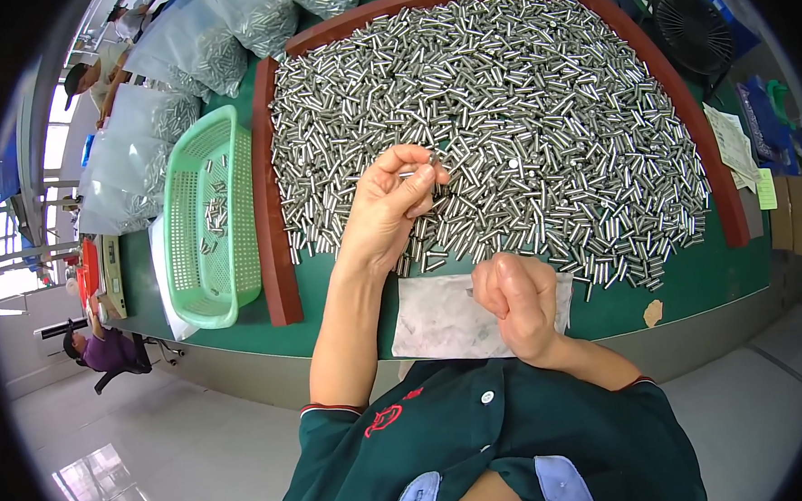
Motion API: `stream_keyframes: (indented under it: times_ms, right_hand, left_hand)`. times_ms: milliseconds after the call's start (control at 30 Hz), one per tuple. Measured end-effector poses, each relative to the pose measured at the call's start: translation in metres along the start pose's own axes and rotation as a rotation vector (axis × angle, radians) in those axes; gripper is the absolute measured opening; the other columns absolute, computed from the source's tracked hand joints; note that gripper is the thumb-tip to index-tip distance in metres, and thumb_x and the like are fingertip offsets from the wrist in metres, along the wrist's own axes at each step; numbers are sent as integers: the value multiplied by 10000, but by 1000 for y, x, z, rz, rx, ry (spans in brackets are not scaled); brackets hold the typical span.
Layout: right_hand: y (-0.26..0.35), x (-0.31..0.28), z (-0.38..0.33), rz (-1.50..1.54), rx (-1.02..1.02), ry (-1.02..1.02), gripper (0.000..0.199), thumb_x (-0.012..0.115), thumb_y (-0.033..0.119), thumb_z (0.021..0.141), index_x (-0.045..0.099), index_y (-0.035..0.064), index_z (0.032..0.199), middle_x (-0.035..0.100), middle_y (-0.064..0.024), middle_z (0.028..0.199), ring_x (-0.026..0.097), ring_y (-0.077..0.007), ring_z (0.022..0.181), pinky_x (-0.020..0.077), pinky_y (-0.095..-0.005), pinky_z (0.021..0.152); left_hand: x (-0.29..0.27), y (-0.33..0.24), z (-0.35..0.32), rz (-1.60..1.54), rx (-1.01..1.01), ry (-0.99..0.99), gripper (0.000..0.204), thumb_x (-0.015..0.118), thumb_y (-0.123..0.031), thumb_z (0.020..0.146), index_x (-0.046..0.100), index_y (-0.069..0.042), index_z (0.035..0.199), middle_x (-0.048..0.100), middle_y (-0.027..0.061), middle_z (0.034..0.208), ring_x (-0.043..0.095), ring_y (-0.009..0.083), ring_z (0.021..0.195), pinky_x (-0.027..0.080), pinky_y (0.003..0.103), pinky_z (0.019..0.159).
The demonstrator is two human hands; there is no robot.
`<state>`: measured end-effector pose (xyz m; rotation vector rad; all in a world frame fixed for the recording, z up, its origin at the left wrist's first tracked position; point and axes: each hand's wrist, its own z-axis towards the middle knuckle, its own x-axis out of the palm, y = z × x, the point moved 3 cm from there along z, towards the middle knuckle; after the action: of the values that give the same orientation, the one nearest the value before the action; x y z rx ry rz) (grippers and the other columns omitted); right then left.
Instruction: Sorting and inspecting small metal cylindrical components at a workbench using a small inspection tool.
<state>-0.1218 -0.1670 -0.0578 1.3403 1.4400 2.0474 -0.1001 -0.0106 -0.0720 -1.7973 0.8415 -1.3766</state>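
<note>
A wide heap of short shiny metal pins (492,91) covers the green tabletop in front of me. Above its near left part, my left hand (389,201) is closed, thumb against the curled fingers, with a metal pin (433,158) showing at the fingertips. My right hand (519,303) is curled into a fist over a stained white cloth (432,326) at the table's near edge. A small greyish tip shows beside that fist; its fingers hide whatever else is inside.
Dark red bars (276,212) frame the heap. A green perforated basket (241,168) at left holds a few pins. Clear bags of pins (219,60) stand behind it. At right are a black fan (691,31) and papers (731,142). Other people (107,350) work at far left.
</note>
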Motion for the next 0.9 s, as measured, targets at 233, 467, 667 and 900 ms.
stream_keyframes:
  times_ms: [233, 467, 667, 900]
  right_hand:
    - [0, 0, -1, -2, 3, -3, 393, 318, 163, 880, 303, 65, 499, 298, -4, 432, 244, -78, 397, 191, -236, 398]
    - [-3, -3, -2, 42, -37, -7, 361, 369, 125, 878, 299, 31, 536, 283, 21, 469, 227, -61, 425, 198, -235, 391]
    - [0, -3, 0, -10, -20, -2, 376, 342, 147, 882, 303, 46, 523, 295, 10, 459, 249, -69, 420, 204, -234, 399]
    - [-2, -2, 0, 37, -29, -5, 357, 374, 141, 874, 306, 34, 540, 285, 19, 468, 235, -61, 426, 197, -237, 391]
  left_hand:
    - [5, -2, -1, -30, -34, 45, 155, 467, -86, 843, 504, -18, 976, 564, 90, 759, 323, 33, 490, 268, 157, 443]
    - [10, -4, 1, 59, 32, 6, 258, 419, -213, 868, 449, -50, 670, 441, 8, 617, 326, 58, 501, 267, 177, 437]
    - [33, 2, 0, 1299, 428, -48, 189, 599, -26, 707, 615, -51, 893, 520, 46, 571, 445, 80, 476, 357, 213, 448]
    - [30, 5, 2, 1357, 515, -24, 90, 590, -17, 712, 559, -10, 796, 521, 53, 592, 460, 116, 487, 376, 243, 453]
